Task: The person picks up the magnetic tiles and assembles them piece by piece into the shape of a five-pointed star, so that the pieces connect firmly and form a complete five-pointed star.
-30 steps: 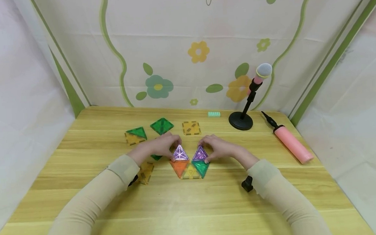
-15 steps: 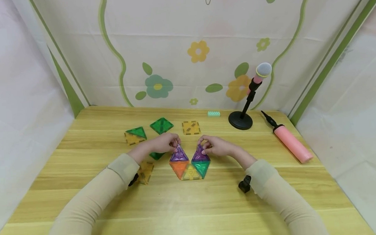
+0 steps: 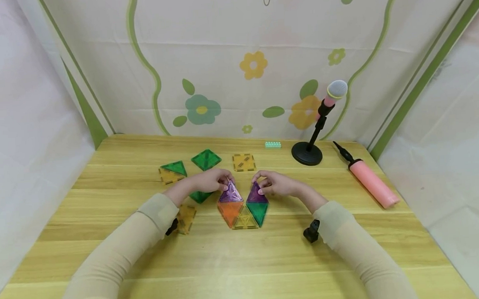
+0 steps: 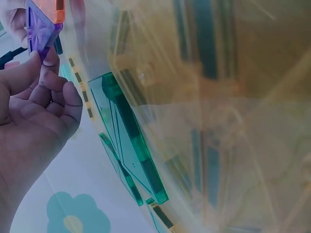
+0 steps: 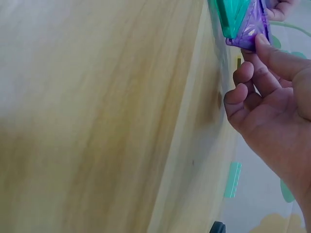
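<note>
Your left hand point(image 3: 212, 181) pinches a translucent purple plastic triangle tile point(image 3: 231, 195) near its apex, thumb against index finger, nearly closed; in the left wrist view the other fingers curl loosely. Your right hand point(image 3: 279, 184) has the same narrow thumb-and-finger hold on a second translucent purple triangle tile point(image 3: 255, 194), to the right of the first, a gap between the two apexes.

Both purple tiles sit mid-table, at the far side of a joined row: the left one against a translucent orange triangle tile point(image 3: 229, 212), the right one against a translucent teal-green triangle tile point(image 3: 258, 213). Between those two, at the near side, a translucent yellow triangle tile point(image 3: 245, 220).

Beyond your hands, a yellow-amber square tile point(image 3: 244, 162); left of it, a dark green diamond of tiles point(image 3: 206, 160); further left, a green-and-amber square point(image 3: 172, 173). Far right on the pale wooden table point(image 3: 239, 277): a pink-and-silver microphone on a black stand point(image 3: 314, 129), then a pink cylindrical pump point(image 3: 373, 183).
</note>
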A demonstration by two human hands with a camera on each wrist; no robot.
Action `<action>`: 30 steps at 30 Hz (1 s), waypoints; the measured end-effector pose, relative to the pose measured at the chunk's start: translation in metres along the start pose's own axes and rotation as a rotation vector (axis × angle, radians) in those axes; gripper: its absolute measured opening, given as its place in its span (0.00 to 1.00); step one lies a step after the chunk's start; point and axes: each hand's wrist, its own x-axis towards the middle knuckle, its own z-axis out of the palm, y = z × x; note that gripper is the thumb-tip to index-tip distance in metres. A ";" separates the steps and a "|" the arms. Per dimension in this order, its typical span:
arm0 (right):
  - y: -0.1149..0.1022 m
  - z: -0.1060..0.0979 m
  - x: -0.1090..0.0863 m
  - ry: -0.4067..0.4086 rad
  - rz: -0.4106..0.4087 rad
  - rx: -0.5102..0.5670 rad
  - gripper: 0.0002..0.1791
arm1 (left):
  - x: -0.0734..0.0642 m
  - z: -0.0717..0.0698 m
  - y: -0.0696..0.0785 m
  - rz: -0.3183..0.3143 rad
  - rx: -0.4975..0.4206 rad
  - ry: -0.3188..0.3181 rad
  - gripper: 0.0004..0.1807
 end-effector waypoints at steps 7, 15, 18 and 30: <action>0.001 0.002 0.005 -0.031 -0.013 0.003 0.18 | 0.006 0.004 0.004 -0.027 0.058 0.001 0.13; -0.004 0.008 0.009 -0.030 -0.021 -0.001 0.17 | 0.011 0.007 0.006 -0.021 0.061 0.009 0.12; -0.005 0.009 0.011 -0.026 -0.030 -0.031 0.16 | 0.013 0.008 0.005 -0.024 0.070 0.007 0.11; -0.006 0.012 0.015 -0.022 -0.026 -0.090 0.16 | 0.019 0.014 0.004 -0.009 0.069 -0.023 0.09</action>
